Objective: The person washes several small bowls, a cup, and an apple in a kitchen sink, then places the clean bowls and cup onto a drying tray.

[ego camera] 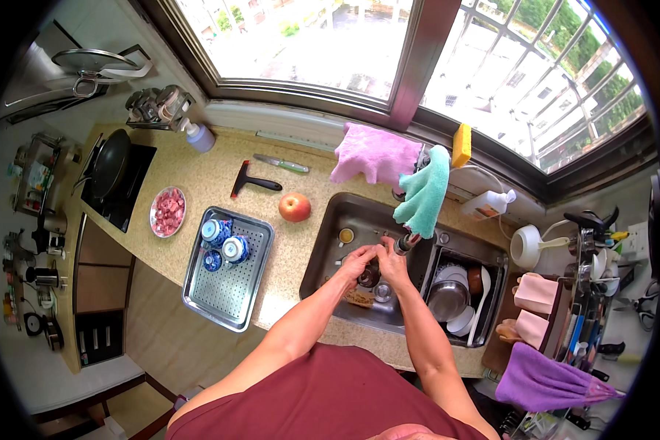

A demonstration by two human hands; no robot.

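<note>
Both of my hands are over the left basin of the steel sink [320,242], just beside the faucet spout [404,245]. The fingertips of my left hand [357,264] and my right hand [391,263] meet there. Whatever may be pinched between them is hidden by the fingers. A dark brown, rounded vessel [369,276] shows between and below the hands; whether they touch it is unclear. On the basin floor nearby are a clear glass cup [383,292], a tan scrubber-like piece [358,298] and a small cup with a yellowish inside [346,236].
A perforated steel tray [225,302] carries several blue-and-white cups [235,249]. An apple [295,207], a black scraper [256,183], a green-handled knife [281,163] and a bowl of diced meat [168,212] lie left. Dishes [449,300] fill the right basin. Cloths [424,192] hang by the faucet.
</note>
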